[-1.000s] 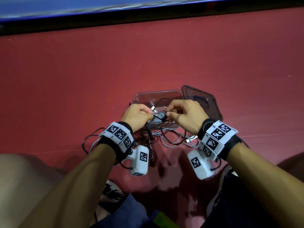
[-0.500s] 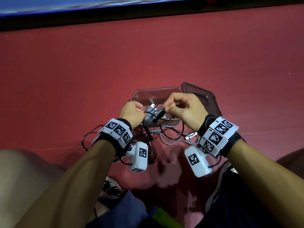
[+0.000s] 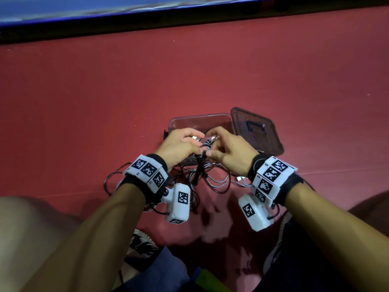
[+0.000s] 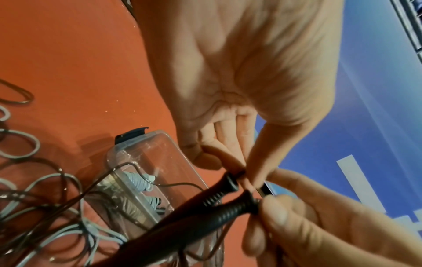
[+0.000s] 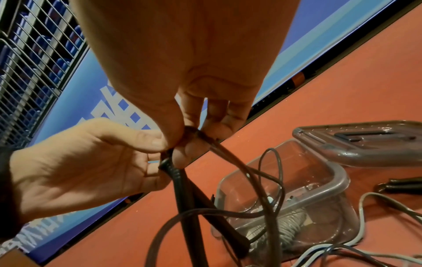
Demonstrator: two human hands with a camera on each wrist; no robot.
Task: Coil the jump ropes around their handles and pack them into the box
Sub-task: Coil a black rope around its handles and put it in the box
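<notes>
Hands meet above the box point(image 3: 200, 121): left hand point(image 3: 179, 144) and right hand point(image 3: 229, 152) both pinch the black handles point(image 4: 219, 204) (cord point(image 5: 269, 180) dangling), lid point(image 3: 259, 133) right.

Red floor point(image 3: 210, 76), blue banner point(image 5: 95, 94) (white lettering), wire racks point(image 5: 29, 54) behind

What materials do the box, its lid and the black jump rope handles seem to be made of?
Box: clear, glossy plastic; a coiled grey rope shows through its wall.
Lid: tinted see-through plastic, probably rigid, with a dark moulded handle.
Black handles: matte black, ribbed near the top; likely plastic or rubber, hard to tell which.
</notes>
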